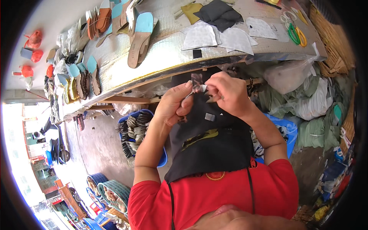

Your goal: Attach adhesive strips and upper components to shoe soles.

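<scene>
My left hand and my right hand meet in front of my chest, near the table's edge. Between them is a small glossy brown patterned piece with a white part on its lower side. The left thumb and fingers pinch its left end, while the right fingertips close on the white part. A scrap of similar brown material shows below the left palm. Beneath the hands my black apron carries a small grey square and a tiny white triangle.
On the worktable lie insoles with blue heels, white cut fabric pieces, black fabric and green-and-yellow-handled scissors. Below, a blue basket holds stacked dark pieces. Bags crowd under the table at right.
</scene>
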Motion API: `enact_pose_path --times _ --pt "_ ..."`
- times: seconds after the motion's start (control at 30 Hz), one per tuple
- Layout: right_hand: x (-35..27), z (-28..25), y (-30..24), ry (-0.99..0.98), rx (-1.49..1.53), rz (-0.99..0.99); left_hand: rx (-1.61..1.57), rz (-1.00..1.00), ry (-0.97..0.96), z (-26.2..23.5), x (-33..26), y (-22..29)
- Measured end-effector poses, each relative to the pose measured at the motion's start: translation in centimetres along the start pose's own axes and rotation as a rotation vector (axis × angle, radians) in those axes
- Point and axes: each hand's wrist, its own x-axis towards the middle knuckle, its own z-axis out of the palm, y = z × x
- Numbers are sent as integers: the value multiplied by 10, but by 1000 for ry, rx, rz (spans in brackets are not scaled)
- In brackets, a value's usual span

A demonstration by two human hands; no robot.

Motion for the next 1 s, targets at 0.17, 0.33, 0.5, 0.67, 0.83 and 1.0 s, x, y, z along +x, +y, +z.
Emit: enact_pose_path --times 0.17,0.33,0.5,0.67,0.83,1.0 --pt "-2 -44 25 37 950 1075 609 413 431 -73 10 15" --pt "-20 -49 57 71 1364 1163 613 289 357 -57 -11 10" --pt "-25 -2 39 127 334 653 446 124 180 -20 -12 20" --pt "-10 31 33 253 411 479 -1 -68 -110 -4 -16 37" --pt "-11 8 -12 391 596 641 158 106 -29 15 -21 45" --pt "-2 0 -22 -208 1648 1307 414 123 110 44 -22 29"
